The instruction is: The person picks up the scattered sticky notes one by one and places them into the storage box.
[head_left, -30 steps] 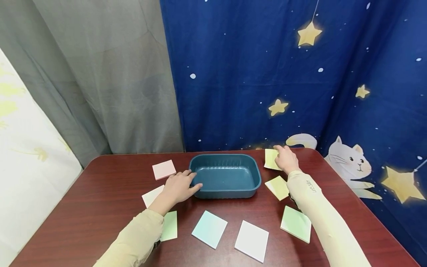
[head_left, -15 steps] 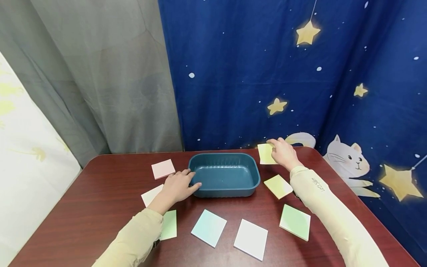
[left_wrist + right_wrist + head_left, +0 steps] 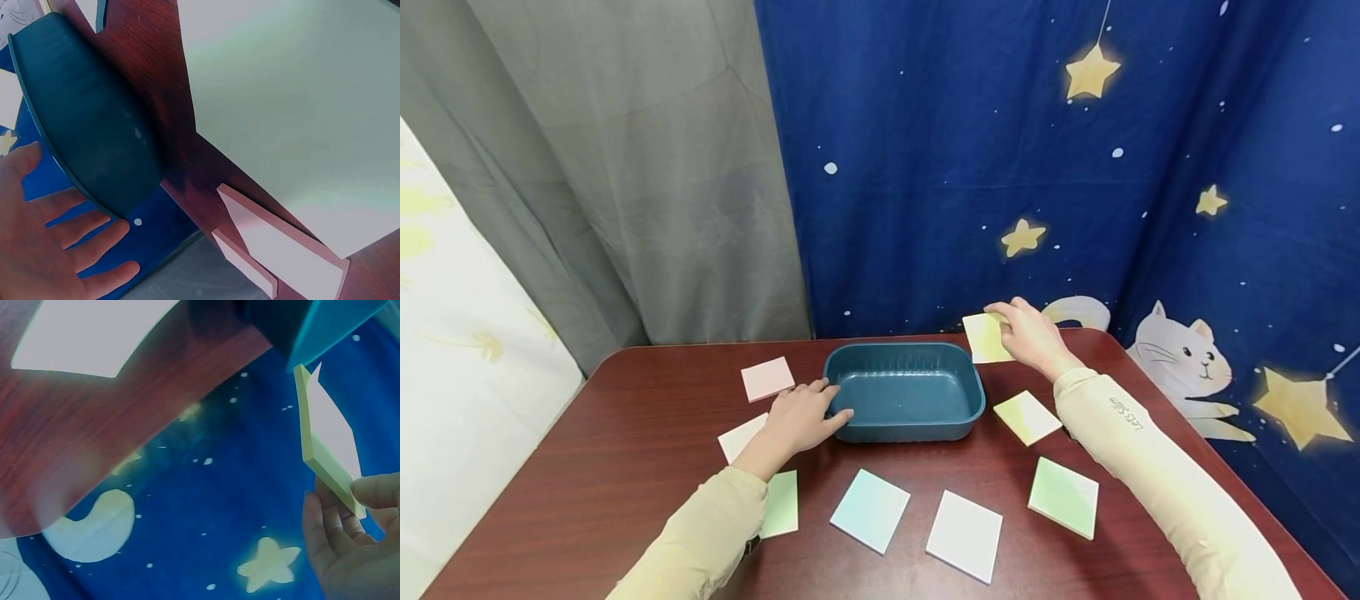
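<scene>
My right hand (image 3: 1033, 335) pinches a yellow sticky note pad (image 3: 987, 340) by its right side, raised beside the back right corner of a dark teal plastic basin (image 3: 906, 434). In the right wrist view the thumb presses on the face of the pad (image 3: 334, 437), fingers behind it, and its top sheet lifts at one corner. My left hand (image 3: 797, 419) rests at the basin's left rim with fingers spread. Seen from the left wrist, those fingers (image 3: 97, 244) are straight, their tips along the rim of the basin (image 3: 87, 106). Nothing lies inside the basin.
Several note pads ring the basin on the dark red table (image 3: 647, 450): pink (image 3: 767, 380), pale (image 3: 741, 437) and green (image 3: 782, 504) at left, light blue (image 3: 871, 510) and white (image 3: 964, 536) in front, yellow (image 3: 1027, 417) and green (image 3: 1064, 497) at right. Curtains hang behind.
My right hand has raised the yellow sticky note pad and carried it left toward the basin's back right corner. The left hand has stayed at the rim.
</scene>
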{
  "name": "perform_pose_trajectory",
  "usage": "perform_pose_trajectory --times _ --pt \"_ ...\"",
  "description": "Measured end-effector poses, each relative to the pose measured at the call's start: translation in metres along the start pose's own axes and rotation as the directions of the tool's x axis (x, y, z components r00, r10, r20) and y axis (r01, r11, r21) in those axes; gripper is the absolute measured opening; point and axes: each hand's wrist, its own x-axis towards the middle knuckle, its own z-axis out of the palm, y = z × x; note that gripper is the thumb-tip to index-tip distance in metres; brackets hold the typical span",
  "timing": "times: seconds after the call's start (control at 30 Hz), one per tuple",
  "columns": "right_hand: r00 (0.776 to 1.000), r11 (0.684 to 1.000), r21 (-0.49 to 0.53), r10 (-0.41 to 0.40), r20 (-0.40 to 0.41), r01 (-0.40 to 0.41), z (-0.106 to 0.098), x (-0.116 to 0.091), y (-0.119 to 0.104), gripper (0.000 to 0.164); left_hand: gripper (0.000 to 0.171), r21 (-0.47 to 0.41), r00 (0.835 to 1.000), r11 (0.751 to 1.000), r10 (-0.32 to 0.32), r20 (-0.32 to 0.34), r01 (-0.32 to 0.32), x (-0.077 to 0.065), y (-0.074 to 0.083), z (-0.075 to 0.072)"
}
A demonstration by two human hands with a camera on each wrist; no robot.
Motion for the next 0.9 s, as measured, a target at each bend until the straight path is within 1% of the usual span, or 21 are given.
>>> perform_pose_trajectory --times 0.27,0.53,0.77,0.9 --pt "0.998 0.998 0.019 -0.063 0.004 0.063 -0.003 0.000 -0.021 0.037 0.056 0.010 1.000 1.000 -0.006 0.013 0.006 0.001 0.000 0.001" --pt "0.993 0.993 0.036 -0.117 -0.004 0.117 -0.005 0.000 -0.039 0.037 0.055 -0.001 1.000 1.000 -0.005 0.014 0.005 0.001 0.001 0.000" --pt "0.982 0.982 0.033 -0.187 -0.017 0.187 0.000 -0.003 -0.049 0.036 0.056 0.008 1.000 1.000 0.000 0.013 0.000 0.001 -0.001 0.001" --pt "0.979 0.978 0.048 -0.202 -0.007 0.202 0.006 -0.007 -0.055 0.035 0.055 0.009 1.000 1.000 -0.001 0.013 0.001 0.001 -0.001 0.001"
